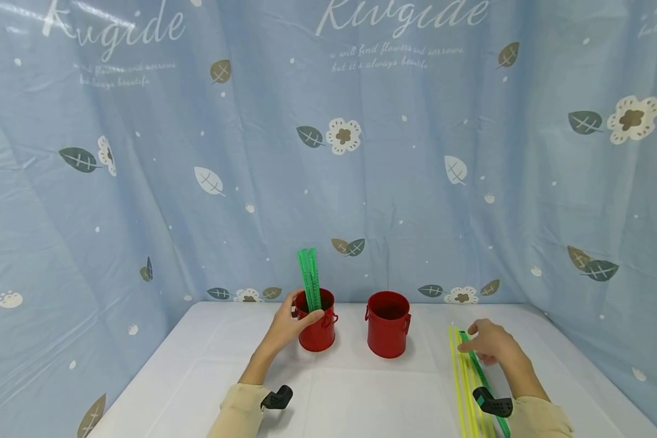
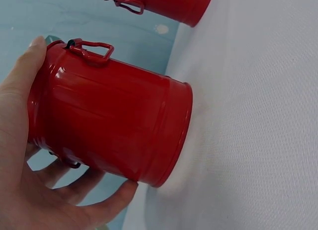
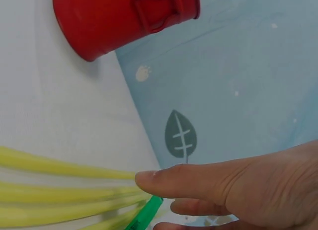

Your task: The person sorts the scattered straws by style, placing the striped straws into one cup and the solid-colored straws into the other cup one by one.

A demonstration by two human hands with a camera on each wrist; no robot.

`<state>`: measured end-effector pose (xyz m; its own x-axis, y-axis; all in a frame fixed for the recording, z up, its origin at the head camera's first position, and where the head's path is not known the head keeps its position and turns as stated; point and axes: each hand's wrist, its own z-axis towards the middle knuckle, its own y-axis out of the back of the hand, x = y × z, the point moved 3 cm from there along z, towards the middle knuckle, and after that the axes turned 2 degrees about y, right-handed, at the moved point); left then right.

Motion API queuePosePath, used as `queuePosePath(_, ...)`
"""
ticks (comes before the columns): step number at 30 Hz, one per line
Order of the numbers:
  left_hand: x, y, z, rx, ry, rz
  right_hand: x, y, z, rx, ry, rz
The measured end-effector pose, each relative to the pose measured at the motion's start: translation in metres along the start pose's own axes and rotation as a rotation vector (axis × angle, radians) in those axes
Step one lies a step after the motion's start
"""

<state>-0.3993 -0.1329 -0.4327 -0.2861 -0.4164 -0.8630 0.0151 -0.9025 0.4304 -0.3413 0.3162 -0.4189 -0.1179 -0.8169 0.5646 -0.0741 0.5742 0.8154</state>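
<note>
Left hand: the person's left hand (image 1: 287,323) grips the left bucket, its thumb over the near side of the rim and its fingers curled round the outer side.
Left bucket: a glossy red, cylindrical, metal-looking pail (image 1: 319,336) with red wire loops at its sides; upright on the table, within the left hand's grip.
Standing strips: a bundle of long, narrow, bright green strips (image 1: 309,277) with dark markings; lower ends inside the left bucket, upper ends well above its rim, leaning slightly leftward.
Right bucket: a second red cylindrical pail (image 1: 389,331) of like form; upright, apart from the left bucket and untouched by either hand.
Right hand: the person's right hand (image 1: 497,342), thumb and forefinger parted with a gap between them, at the far end of the lying strips; not closed on anything. Whether a fingertip touches a strip cannot be told.
Lying green strip: one long, narrow green strip (image 3: 144,215), aslant on the table beside the yellow strips, its far end near the right thumb.
Yellow strips: several long, slender yellow strips (image 3: 49,192), roughly side by side, right of both buckets.
Support: a white cloth-covered table (image 1: 361,401).
Backdrop: a pale blue curtain (image 1: 274,201) printed with leaves, flowers and white lettering.
</note>
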Motion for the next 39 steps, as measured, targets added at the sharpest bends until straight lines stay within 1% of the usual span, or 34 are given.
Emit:
queuePosePath(6, -0.0001, 0.0008, -0.0004, 0.004, 0.000, -0.004, -0.0066, -0.0063, 0.0037, 0.033, -0.031, 0.007)
queuePosePath(13, -0.0018, 0.0010, -0.0013, 0.008, 0.008, -0.011, -0.0083, -0.0089, 0.0070, 0.055, -0.084, 0.000)
queuePosePath(21, -0.0018, 0.0012, -0.0008, 0.006, 0.005, -0.009, -0.0076, -0.0091, 0.0036, 0.062, -0.050, 0.049)
queuePosePath(27, -0.0012, 0.0008, -0.0013, 0.005, 0.013, -0.011, -0.0096, -0.0093, 0.0048, 0.066, -0.058, 0.062)
queuePosePath(34, 0.0007, 0.0005, -0.0002, 0.006, 0.005, -0.012, -0.0115, -0.0077, 0.0090, 0.059, -0.071, 0.047)
queuePosePath(39, 0.0037, -0.0002, 0.0014, 0.007, 0.000, -0.020, -0.0098, -0.0055, 0.0085, 0.068, -0.077, 0.067)
